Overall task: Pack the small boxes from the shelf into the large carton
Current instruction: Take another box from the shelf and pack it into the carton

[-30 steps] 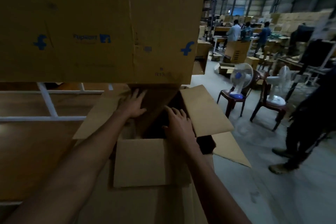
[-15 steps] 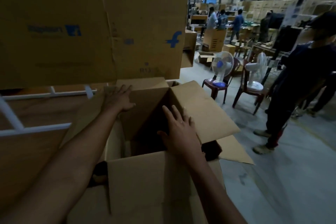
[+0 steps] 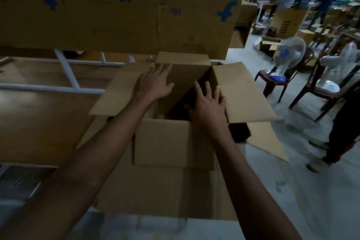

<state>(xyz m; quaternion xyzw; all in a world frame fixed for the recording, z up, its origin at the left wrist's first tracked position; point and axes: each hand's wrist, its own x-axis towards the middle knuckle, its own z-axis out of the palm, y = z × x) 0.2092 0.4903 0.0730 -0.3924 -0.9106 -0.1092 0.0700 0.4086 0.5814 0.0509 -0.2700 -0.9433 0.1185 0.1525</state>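
Observation:
A large brown carton (image 3: 165, 144) stands open in front of me, its four flaps spread outward. My left hand (image 3: 155, 84) lies flat on the left flap near the far left corner, fingers spread, holding nothing. Over the right edge of the opening, my right hand (image 3: 209, 105) rests with its fingers apart against the right flap (image 3: 245, 93). The inside of the carton is dark and I cannot make out its contents. No small box is in either hand.
A big printed cardboard sheet (image 3: 116, 8) hangs above the carton, over a white-framed shelf (image 3: 66, 68) at left. Two chairs with table fans (image 3: 288, 54) stand at right. A person (image 3: 342, 122) stands at the right edge; others work far back.
Both hands have stayed at the carton's opening; the left one slid slightly along the left flap. The camera view shifted down and left, and the person at right moved toward the frame's edge.

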